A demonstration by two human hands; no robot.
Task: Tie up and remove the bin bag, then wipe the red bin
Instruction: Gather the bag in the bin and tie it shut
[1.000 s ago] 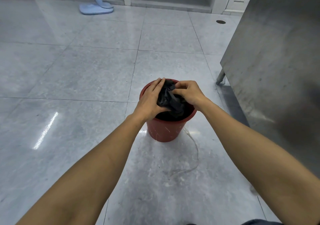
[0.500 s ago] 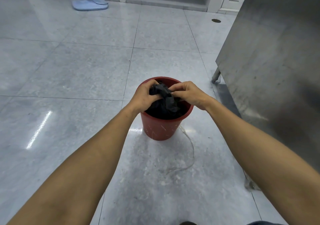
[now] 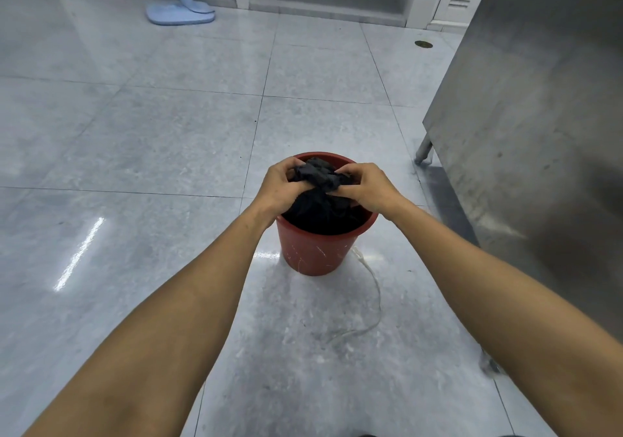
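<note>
A small red bin (image 3: pixel 315 253) stands upright on the grey tiled floor, scratched on its near side. Inside it sits a black bin bag (image 3: pixel 322 212) whose top is gathered into a bunch above the rim. My left hand (image 3: pixel 281 185) grips the bunched plastic from the left. My right hand (image 3: pixel 365 187) grips it from the right, fingers pinched on the twisted part. Both hands meet over the bin's mouth and hide part of the bag's neck.
A stainless steel cabinet (image 3: pixel 526 126) on a thin leg (image 3: pixel 423 150) stands close to the right of the bin. A white cord (image 3: pixel 372 290) lies on the floor beside the bin. A blue fan base (image 3: pixel 180 15) and a floor drain (image 3: pixel 423 44) are at the far side.
Both hands have gathered the bag's top higher and tighter. The left hand went from flat on the bag to closed on it. The view shifted slightly.
</note>
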